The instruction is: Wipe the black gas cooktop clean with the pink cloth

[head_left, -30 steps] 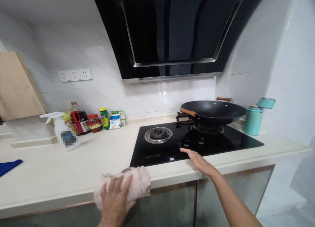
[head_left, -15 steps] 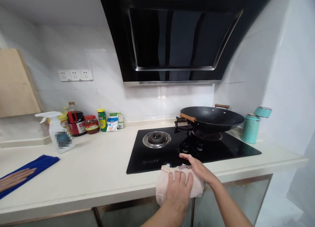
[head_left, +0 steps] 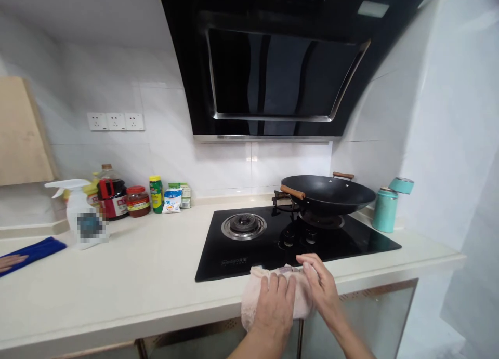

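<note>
A pale pink, damp-looking cloth (head_left: 251, 296) lies folded over the counter's front edge, just before the black gas hob (head_left: 218, 260). My left hand (head_left: 275, 302) rests on top of it, fingers bent over the fabric and gripping it. Beside the cloth's right end, my right hand (head_left: 322, 286) touches it with the palm side. Its fingers are loosely bent and apart, and they hold nothing. At the far left, another person's hand (head_left: 11, 263) lies flat on a blue cloth (head_left: 44, 249).
A black wok (head_left: 331, 195) with wooden handles sits on the right burner. A green flask (head_left: 385, 211) with its lid tilted open stands right of it. The spray bottle (head_left: 81, 218) and a red-lidded jar (head_left: 138, 202) stand at left. Above hangs the range hood (head_left: 273, 83).
My right hand's fingers, stretched out before, are now more bent. The other person's hand and the blue cloth have moved left. My view has shifted slightly.
</note>
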Motion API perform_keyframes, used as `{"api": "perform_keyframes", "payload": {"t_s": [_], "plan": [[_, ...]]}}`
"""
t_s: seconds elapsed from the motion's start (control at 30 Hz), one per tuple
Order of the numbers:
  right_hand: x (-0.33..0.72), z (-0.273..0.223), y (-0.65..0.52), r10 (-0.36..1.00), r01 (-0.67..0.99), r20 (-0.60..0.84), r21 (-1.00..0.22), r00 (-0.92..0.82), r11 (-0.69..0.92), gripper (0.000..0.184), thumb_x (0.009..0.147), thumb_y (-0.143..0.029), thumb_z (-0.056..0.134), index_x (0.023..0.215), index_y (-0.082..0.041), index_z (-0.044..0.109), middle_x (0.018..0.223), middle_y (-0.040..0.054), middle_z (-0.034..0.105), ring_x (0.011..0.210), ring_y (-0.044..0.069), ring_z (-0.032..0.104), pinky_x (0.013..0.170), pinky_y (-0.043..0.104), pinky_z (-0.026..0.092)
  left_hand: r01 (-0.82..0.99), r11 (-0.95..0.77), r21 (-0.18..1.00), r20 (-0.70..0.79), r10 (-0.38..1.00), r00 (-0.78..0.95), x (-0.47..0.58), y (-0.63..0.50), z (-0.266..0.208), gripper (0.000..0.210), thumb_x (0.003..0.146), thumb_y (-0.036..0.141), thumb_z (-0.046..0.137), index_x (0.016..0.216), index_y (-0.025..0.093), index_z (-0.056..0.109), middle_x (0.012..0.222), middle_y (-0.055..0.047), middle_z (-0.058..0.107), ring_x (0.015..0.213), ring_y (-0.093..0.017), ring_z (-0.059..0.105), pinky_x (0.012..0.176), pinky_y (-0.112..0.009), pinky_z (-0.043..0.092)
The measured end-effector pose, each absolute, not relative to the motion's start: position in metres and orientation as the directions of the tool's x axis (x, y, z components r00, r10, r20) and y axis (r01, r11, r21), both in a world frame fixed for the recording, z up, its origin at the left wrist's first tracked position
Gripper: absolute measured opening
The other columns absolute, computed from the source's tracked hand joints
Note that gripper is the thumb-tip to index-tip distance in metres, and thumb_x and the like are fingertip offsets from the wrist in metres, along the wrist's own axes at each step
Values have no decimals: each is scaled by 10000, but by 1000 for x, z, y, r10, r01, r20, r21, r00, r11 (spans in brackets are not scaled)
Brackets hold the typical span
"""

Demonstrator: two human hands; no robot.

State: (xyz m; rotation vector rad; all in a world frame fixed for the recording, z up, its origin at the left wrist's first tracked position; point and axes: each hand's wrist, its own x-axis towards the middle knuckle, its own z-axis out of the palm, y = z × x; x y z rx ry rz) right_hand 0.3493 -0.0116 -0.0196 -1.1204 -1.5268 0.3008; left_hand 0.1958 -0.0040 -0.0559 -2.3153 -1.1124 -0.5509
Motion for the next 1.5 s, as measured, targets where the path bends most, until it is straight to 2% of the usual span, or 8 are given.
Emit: {"api": "perform_keyframes", "payload": {"t_s": [0.2,0.3,0.53,0.8,0.93,1.07,1.33,1.5], "plan": [[334,-59,-32,800,717,584,-499,-136,486,494,989,-503,410,1462,-362,429,1488,37,510,1379,304,448,1219,583,234,728,-668,-155,473,597,648,177,-8,-46,771,792,394,729,1469,153,449,1318,-160,611,1185,-325,554,1024,-511,453],[337,-69,-26,786,789,583,-377,-205,485,645,966,-535,442,1560,-355,265,1536,68,455,1388,332,435,1197,615,243,674,-729,-122,505,538,674,133,-6,-43,955,733,426,790,1535,164,344,1485,-174,506,1337,-326,477,1088,-464,422],[291,-76,-19,726,930,621,15,-297,368,1195,492,-555,914,1527,-368,348,1406,164,528,1299,509,434,1098,739,206,840,-543,1,783,523,337,-24,27,-8,432,933,470,550,1295,248,627,1350,-131,613,1211,-293,596,990,-430,509],[228,-90,1,649,890,626,185,-433,416,1099,594,-766,772,1508,-335,338,1319,190,584,1185,434,532,972,646,370,989,-32,146,563,824,-57,-123,46,-2,494,899,494,449,1181,182,708,1309,-177,620,1239,-352,557,984,-477,474],[226,-80,7,578,842,632,245,-515,481,1018,611,-781,754,1449,-318,410,1230,160,626,1102,389,559,914,563,400,992,8,125,371,927,-55,-117,34,-4,529,904,523,430,1279,237,667,1394,-150,582,1328,-339,490,1029,-510,407],[229,-57,5,556,822,640,229,-530,521,820,676,-786,701,1317,-308,520,1101,106,643,1023,336,557,909,523,377,995,-22,93,318,948,-9,-106,27,3,547,913,506,414,1333,228,626,1422,-155,566,1361,-318,459,1035,-513,372],[227,-25,-5,703,836,583,-71,-408,544,339,911,-572,593,903,-234,570,909,12,591,841,207,488,773,367,349,996,7,92,309,950,-36,-105,24,6,544,930,507,428,1340,211,628,1450,-163,545,1360,-324,464,1053,-514,357],[234,8,11,733,895,630,-133,-256,427,200,926,-429,597,968,-233,603,923,25,586,861,214,486,788,365,349,996,12,89,315,948,-39,-107,25,3,517,938,501,440,1336,235,634,1455,-144,547,1371,-308,461,1069,-507,344]]}}
